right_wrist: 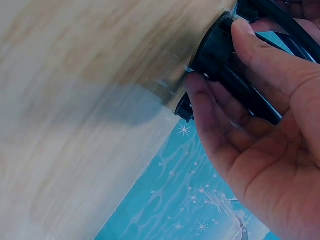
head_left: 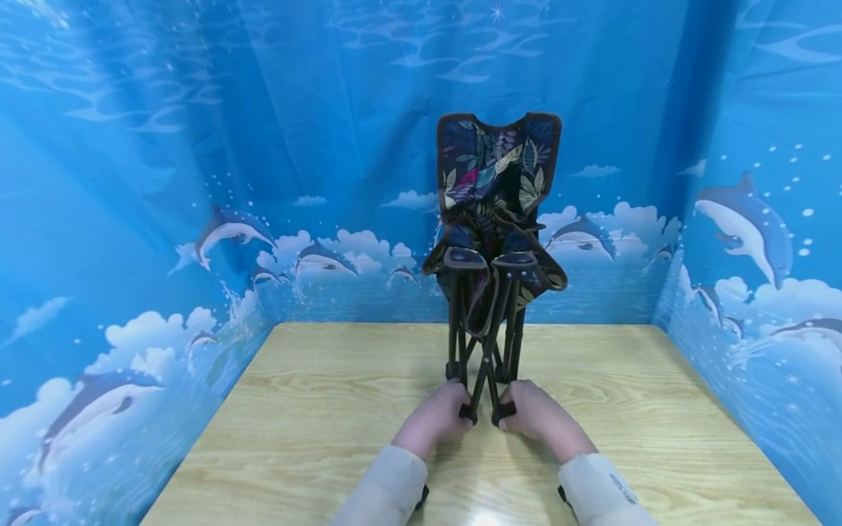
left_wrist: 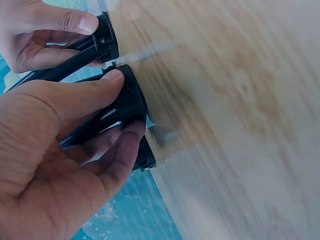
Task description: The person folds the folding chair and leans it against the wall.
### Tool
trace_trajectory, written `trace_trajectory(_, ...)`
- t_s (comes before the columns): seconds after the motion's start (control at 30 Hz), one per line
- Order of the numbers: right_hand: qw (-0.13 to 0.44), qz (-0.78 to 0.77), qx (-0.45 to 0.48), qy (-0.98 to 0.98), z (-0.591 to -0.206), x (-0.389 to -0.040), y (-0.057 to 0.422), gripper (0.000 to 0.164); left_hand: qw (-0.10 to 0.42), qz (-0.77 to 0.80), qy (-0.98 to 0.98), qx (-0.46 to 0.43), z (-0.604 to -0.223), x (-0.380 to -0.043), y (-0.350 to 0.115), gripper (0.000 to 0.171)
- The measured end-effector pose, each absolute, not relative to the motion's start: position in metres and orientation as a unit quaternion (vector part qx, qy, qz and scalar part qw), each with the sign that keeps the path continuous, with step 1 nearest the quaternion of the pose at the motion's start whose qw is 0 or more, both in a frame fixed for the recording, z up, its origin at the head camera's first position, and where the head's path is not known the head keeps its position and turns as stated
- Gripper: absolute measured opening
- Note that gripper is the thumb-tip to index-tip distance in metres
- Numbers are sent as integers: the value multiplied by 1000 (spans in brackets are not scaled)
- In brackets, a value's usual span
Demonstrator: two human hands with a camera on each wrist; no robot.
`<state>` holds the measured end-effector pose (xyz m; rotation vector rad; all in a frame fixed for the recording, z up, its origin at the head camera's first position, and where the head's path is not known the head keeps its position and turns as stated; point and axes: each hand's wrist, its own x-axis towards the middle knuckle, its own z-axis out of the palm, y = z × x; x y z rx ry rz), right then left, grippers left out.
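Observation:
A folding camp chair point(head_left: 496, 175) with dark leaf-print fabric stands upright on the table, its black legs drawn close together. My left hand point(head_left: 444, 413) grips the front left leg low down; in the left wrist view, thumb and fingers pinch its black plastic foot point(left_wrist: 131, 95). On the other side, my right hand point(head_left: 536, 413) holds the front right leg by its foot point(right_wrist: 212, 47), thumb above and fingers curled beneath. The two hands are a short gap apart. The rear feet stand farther back, and the fabric seat sags between the legs.
The wood-grain table point(head_left: 316, 409) spreads out on both sides of the chair. Behind it and at the sides hangs a blue curtain point(head_left: 342, 146) printed with dolphins and clouds. The chair's back rises in front of the rear curtain.

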<state>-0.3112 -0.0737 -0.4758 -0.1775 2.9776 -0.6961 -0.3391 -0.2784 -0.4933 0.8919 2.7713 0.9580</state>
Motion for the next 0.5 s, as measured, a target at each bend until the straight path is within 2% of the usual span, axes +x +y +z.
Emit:
trace_trajectory(0.2, 40, -226, -57, 972, -474, -314, -74, 28, 23, 308, 900, 307, -494, -343, -278, 13)
trace_trajectory(0.5, 42, -225, -53, 972, -476, -319, -73, 27, 40, 300, 908, 290, -491, -347, -277, 12)
